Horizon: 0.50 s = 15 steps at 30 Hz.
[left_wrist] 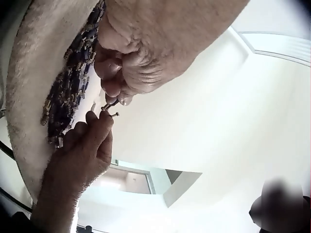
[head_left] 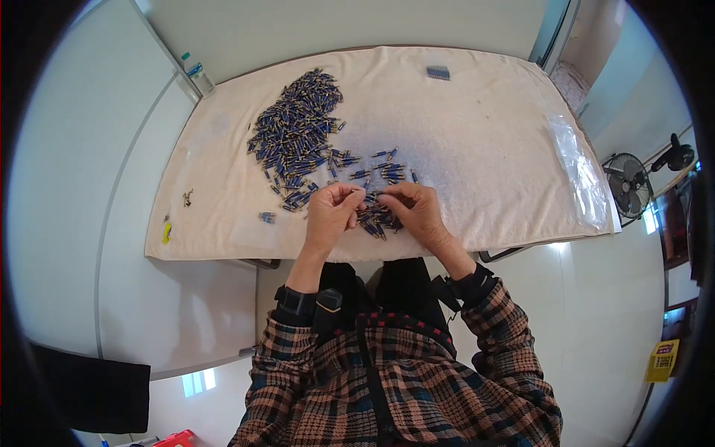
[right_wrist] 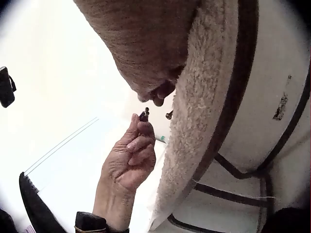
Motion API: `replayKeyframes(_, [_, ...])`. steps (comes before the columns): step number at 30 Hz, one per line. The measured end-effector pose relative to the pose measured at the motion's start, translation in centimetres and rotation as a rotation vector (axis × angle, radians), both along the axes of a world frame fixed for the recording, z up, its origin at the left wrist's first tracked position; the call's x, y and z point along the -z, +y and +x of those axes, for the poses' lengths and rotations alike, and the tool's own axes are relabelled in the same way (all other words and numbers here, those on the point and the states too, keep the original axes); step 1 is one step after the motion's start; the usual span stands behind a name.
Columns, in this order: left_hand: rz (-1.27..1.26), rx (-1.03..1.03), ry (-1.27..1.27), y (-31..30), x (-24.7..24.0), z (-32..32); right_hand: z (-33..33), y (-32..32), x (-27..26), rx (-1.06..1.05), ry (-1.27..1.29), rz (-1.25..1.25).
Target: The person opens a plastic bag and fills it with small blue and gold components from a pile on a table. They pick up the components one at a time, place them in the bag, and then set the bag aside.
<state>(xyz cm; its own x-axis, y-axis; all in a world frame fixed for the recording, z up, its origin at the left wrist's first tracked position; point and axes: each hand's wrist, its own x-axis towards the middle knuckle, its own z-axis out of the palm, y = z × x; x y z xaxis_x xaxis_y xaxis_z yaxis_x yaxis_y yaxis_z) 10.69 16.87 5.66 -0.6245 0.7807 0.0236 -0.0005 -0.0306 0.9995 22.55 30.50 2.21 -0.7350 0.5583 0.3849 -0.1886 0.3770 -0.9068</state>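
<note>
My left hand [head_left: 329, 216] [left_wrist: 146, 43] [right_wrist: 131, 160] pinches a small dark piece [right_wrist: 144, 115] [left_wrist: 112, 103] between thumb and fingers. Facing it, my right hand [head_left: 418, 214] [left_wrist: 80, 155] [right_wrist: 150, 48] has its fingertips pinched round a thin metal piece [left_wrist: 115, 114], mostly hidden by the fingers. Both hands are raised close together above a small heap of blue and brass-coloured pieces [head_left: 378, 222]. A far larger pile of such pieces [head_left: 294, 130] spreads to the left and behind.
A pale towel [head_left: 484, 164] covers the table. On it lie a grey-blue block [head_left: 439, 72], plastic bags [head_left: 577, 175], a yellow item [head_left: 166, 233], small brass bits [head_left: 188, 197] and a blue cluster [head_left: 267, 217]. A bottle [head_left: 196, 73] stands at the back left; a fan [head_left: 627, 182] is right.
</note>
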Motion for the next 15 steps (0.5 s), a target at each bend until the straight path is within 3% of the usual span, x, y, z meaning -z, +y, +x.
replayKeyframes(3, [-0.003,-0.050,-0.103,-0.4,-0.7,0.2,0.2,0.0,-0.2,0.099,-0.021,-0.061])
replayKeyframes(7, [0.000,-0.018,-0.019,-0.3,-0.3,-0.6,0.2,0.6,-0.3,0.115,-0.009,0.195])
replayKeyframes(10, [-0.107,0.037,0.183,0.0,-0.3,-1.2,0.2,0.5,0.0,-0.098,-0.005,0.013])
replayKeyframes(15, [-0.171,0.043,0.504,0.1,-1.2,-1.1,0.0,0.3,0.1,-0.235,-0.039,-0.176])
